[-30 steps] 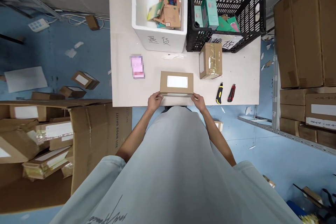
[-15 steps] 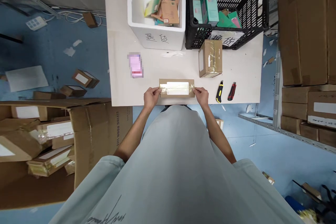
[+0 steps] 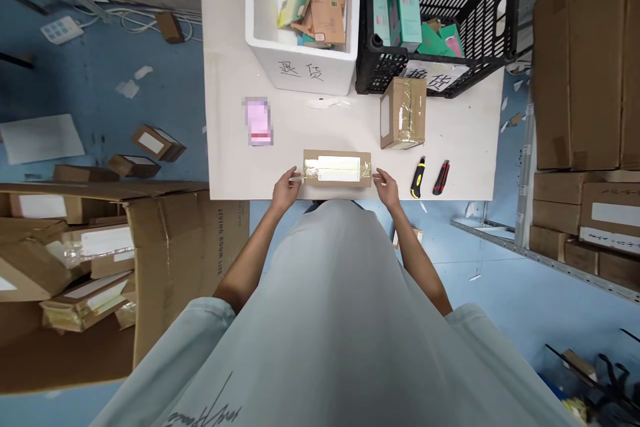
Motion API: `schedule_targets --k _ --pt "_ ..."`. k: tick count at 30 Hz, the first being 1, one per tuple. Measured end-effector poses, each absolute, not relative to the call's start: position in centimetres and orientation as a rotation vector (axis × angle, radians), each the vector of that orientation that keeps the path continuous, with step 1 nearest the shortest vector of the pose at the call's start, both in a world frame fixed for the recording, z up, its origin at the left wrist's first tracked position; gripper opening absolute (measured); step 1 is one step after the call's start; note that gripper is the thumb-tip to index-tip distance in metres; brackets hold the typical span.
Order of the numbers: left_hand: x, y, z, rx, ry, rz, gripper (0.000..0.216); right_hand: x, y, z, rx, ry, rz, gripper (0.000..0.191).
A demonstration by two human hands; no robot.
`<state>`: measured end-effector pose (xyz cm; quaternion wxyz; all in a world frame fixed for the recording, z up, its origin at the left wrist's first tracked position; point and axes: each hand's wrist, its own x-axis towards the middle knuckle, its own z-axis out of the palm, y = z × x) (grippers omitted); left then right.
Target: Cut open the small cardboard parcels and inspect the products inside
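Observation:
A flat brown cardboard parcel (image 3: 337, 167) with a white label and clear tape lies at the near edge of the white table (image 3: 465, 147). My left hand (image 3: 285, 189) holds its left end, fingers curled against the side. At the right end, my right hand (image 3: 386, 187) grips the parcel in the same way. A second taped cardboard box (image 3: 403, 113) stands further back on the right. Two utility knives, one yellow-black (image 3: 417, 177) and one red-black (image 3: 440, 177), lie to the right of my right hand.
A white foam bin (image 3: 305, 67) with small packages and a black plastic crate (image 3: 435, 7) with teal boxes stand at the table's back. A pink item (image 3: 259, 121) lies on the left. A large open carton (image 3: 100, 247) of parcels stands at left; stacked cartons (image 3: 585, 80) fill shelves at right.
The parcel was tipped over toward me, so its taped face with the label now points up. Both hands stayed at its ends and have loosened slightly outward.

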<state>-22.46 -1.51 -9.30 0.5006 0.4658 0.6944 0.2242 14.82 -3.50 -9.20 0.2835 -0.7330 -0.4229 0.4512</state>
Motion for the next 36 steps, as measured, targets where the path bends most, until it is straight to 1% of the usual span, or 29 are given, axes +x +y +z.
schedule_targets --k 4,7,9,13,15,19,22,25,27,31,34,36 --pt "-22.1 -2.4 -10.0 1.110 1.669 0.424 0.087 14.3 -4.9 -10.2 -2.031 -1.121 1.328 0.069" --pt "-21.2 -2.5 -9.9 1.111 1.653 0.399 0.091 13.7 -5.3 -10.4 -2.055 -1.096 1.358 0.075" --pt "-20.6 -2.3 -9.7 1.113 1.634 0.407 0.087 13.3 -5.3 -10.3 -2.039 -1.104 1.373 0.071" --pt "-19.8 -1.9 -8.9 1.073 1.636 0.445 0.073 12.8 -5.1 -9.7 -1.940 -1.186 1.385 0.050" --pt "-19.4 -1.7 -8.5 1.060 1.622 0.507 0.068 12.6 -4.9 -9.1 -1.910 -1.193 1.374 0.045" --pt "-19.1 -1.3 -7.3 1.027 1.595 0.591 0.056 12.7 -4.4 -7.7 -1.802 -1.172 1.364 0.046" --pt "-19.4 -0.9 -6.4 1.060 1.653 0.619 0.045 13.3 -3.6 -6.6 -1.766 -1.159 1.322 0.055" --pt "-19.8 -0.3 -5.8 1.130 1.698 0.646 0.046 13.8 -2.6 -6.0 -1.823 -1.196 1.258 0.062" --pt "-20.0 0.1 -5.8 1.155 1.714 0.603 0.047 13.8 -2.1 -6.1 -1.872 -1.238 1.239 0.060" --pt "-20.1 0.2 -6.7 1.140 1.719 0.451 0.042 13.2 -2.0 -7.0 -1.941 -1.256 1.293 0.052" --pt "-20.1 -0.2 -7.6 1.096 1.704 0.449 0.043 12.8 -2.2 -7.6 -1.962 -1.226 1.311 0.049" --pt "-20.1 -0.5 -7.9 1.071 1.696 0.475 0.047 12.6 -2.4 -7.7 -1.966 -1.211 1.323 0.051"
